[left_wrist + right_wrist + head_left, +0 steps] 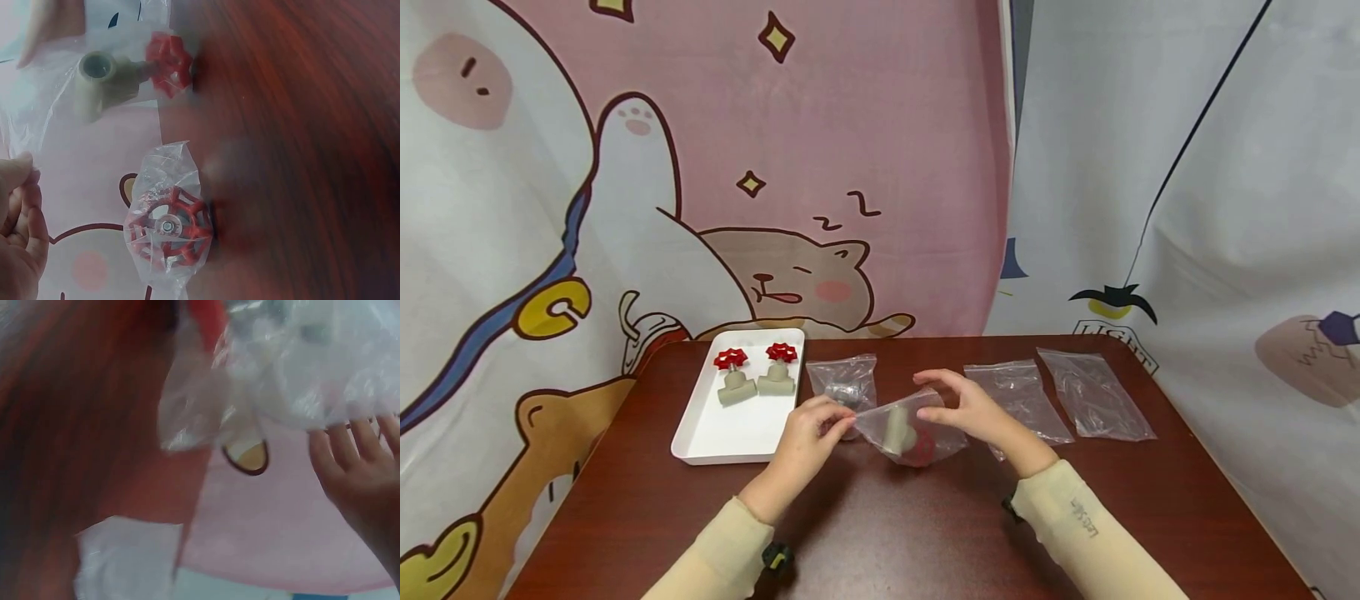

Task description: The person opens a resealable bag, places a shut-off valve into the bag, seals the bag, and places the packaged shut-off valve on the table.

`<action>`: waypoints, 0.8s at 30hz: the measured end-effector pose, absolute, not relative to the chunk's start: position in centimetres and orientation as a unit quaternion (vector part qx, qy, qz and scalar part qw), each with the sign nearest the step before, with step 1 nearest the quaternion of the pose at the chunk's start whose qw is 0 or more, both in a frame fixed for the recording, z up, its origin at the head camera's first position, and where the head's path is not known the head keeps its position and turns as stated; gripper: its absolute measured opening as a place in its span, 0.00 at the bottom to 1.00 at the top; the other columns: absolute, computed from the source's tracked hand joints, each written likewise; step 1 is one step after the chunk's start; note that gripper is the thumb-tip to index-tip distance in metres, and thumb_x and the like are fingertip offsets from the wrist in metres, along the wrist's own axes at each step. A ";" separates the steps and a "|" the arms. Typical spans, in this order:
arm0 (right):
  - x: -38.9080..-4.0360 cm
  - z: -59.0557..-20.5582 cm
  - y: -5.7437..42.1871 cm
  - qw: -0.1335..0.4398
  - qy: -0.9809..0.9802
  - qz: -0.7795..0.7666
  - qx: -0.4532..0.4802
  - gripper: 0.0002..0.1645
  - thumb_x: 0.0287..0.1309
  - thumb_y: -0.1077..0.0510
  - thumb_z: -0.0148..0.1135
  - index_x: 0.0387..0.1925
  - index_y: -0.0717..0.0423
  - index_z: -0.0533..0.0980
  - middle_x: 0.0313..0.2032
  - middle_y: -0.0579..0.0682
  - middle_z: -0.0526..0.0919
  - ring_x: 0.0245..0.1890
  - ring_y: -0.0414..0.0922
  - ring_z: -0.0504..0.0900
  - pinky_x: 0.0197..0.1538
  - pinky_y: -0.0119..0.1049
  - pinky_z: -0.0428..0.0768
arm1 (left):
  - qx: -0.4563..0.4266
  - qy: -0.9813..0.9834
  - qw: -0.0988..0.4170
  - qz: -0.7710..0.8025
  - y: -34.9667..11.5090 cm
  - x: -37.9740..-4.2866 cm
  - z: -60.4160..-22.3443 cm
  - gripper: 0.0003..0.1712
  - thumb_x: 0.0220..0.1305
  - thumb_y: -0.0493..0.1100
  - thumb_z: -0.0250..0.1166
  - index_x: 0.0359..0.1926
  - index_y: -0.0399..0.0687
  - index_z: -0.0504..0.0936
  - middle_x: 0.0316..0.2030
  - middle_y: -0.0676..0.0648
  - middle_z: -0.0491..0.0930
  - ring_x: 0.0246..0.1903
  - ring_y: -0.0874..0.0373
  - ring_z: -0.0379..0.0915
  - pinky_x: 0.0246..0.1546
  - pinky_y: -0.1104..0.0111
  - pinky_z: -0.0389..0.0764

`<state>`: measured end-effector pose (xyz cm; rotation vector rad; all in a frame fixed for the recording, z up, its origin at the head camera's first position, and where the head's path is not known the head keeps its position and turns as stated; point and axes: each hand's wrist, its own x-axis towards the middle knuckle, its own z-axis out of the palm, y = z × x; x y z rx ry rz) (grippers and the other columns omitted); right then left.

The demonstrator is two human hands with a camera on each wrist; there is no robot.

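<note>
Between the hands hangs a clear plastic zip bag with a beige valve inside, its red handwheel towards the table. The left hand pinches a corner of the bag's upper edge between thumb and fingertips. At the other end of that edge is the right hand, its thumb and fingers spread apart; the thumb lies at the plastic. In the right wrist view the fingertips are partly hidden by the bag. Behind the left hand lies another bagged valve with a red handwheel.
A white tray at the left holds two beige valves with red handwheels. Two flat clear bags lie at the right of the brown table. Printed cloth hangs behind and beside the table.
</note>
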<state>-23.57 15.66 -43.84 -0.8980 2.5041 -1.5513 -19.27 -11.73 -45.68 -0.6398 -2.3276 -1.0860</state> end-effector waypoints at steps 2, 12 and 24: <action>-23.8 -44.8 16.2 0.070 0.809 -0.496 -0.306 0.33 0.52 0.61 0.69 0.60 0.59 0.69 0.58 0.56 0.75 0.59 0.54 0.72 0.58 0.42 0.73 | -0.233 -0.850 0.246 -0.403 -11.8 -19.3 -45.7 0.03 0.52 0.36 0.71 0.29 0.47 0.86 0.26 0.56 0.79 0.24 0.67 0.69 0.25 0.75 0.73; -23.3 -46.5 17.3 0.079 0.796 -0.534 -0.273 0.18 0.61 0.58 0.61 0.51 0.61 0.78 0.49 0.59 0.82 0.46 0.36 0.79 0.45 0.29 0.79 | -0.212 -0.848 0.258 -0.412 -12.2 -19.5 -45.9 0.03 0.51 0.37 0.72 0.29 0.47 0.86 0.26 0.54 0.80 0.24 0.68 0.70 0.23 0.69 0.78; -22.3 -45.5 15.6 -0.021 0.791 -0.542 -0.282 0.10 0.60 0.71 0.56 0.42 0.71 0.79 0.39 0.65 0.84 0.37 0.38 0.82 0.39 0.29 0.80 | -0.208 -0.846 0.195 -0.450 -13.9 -19.5 -45.6 0.11 0.50 0.43 0.74 0.36 0.47 0.86 0.31 0.50 0.81 0.27 0.58 0.75 0.27 0.70 0.78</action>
